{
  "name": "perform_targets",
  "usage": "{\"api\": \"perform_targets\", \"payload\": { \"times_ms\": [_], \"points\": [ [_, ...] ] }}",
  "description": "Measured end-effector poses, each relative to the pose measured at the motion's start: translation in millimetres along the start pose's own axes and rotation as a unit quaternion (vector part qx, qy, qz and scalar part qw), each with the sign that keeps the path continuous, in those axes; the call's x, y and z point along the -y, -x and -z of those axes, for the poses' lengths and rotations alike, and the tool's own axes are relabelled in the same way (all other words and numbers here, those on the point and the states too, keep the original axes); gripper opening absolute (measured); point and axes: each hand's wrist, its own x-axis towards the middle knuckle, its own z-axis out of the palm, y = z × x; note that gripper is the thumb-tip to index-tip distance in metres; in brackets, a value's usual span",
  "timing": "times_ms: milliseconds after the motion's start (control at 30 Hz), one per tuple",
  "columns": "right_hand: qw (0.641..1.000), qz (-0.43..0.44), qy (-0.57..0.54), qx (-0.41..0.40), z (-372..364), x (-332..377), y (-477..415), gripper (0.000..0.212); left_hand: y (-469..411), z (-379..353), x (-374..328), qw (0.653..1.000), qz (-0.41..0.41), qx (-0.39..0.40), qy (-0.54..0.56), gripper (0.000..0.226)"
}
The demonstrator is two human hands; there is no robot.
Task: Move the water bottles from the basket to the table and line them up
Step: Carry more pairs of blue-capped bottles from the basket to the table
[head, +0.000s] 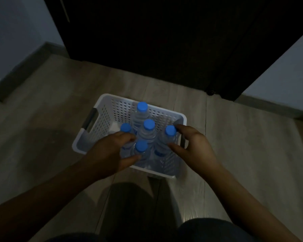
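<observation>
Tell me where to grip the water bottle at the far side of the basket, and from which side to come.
Grip the far bottle by its neck, just under the blue cap, coming from above. It stands upright, with the centre bottle close in front and the basket wall behind, so its body is likely hard to reach.

Five bottles [148, 127] upright in the basket [129, 99] on the floor [51, 137], a door [164, 41] behind
</observation>
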Motion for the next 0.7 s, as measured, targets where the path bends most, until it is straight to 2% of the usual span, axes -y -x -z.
{"api": "perform_targets", "payload": {
  "times_ms": [300,500,700],
  "points": [
    [0.991,0.002,-0.116,-0.073,-34,-11,-3,0.047,-2,-23,12,0.996,-0.031,-0.059,0.052,0.045],
    [0.986,0.011,-0.134,-0.093,-42,-11,-10,0.04,-10,-32,15,0.995,-0.015,-0.038,0.087,0.039],
    [0.972,0.007,-0.206,-0.11,-48,-8,-11,0.024,-10,-44,9,0.982,0.024,-0.05,0.181,0.033]
  ]
}}
